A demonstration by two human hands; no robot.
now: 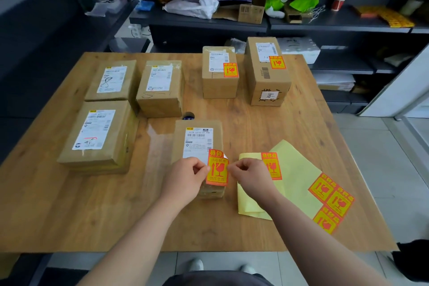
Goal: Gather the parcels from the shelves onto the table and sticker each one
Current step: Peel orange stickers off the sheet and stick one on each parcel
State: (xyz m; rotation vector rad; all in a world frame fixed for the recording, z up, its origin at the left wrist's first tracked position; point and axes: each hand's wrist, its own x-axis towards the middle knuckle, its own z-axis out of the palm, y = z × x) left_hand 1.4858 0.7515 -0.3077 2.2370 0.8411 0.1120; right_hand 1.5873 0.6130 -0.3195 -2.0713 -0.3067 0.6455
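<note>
**Curled corner could spoil the stick**

The orange sticker point(217, 168) hangs between both hands. The left hand point(185, 174) pinches its left edge in a tight grip, and the right hand point(250, 175) pinches its right edge. The top right corner is folded over on itself. If that flap meets the glue side it will probably bond, and pressing it down like that would leave a crease. The sticker could also land across the white address label point(198, 144) and hide its printing. It sits over the near end of the parcel point(197, 126) on the counter point(255, 123), just right of the label. Whether it already touches the cardboard I can't quite tell. The yellow backing sheet point(294, 169) lies just beside, on the right.
</note>
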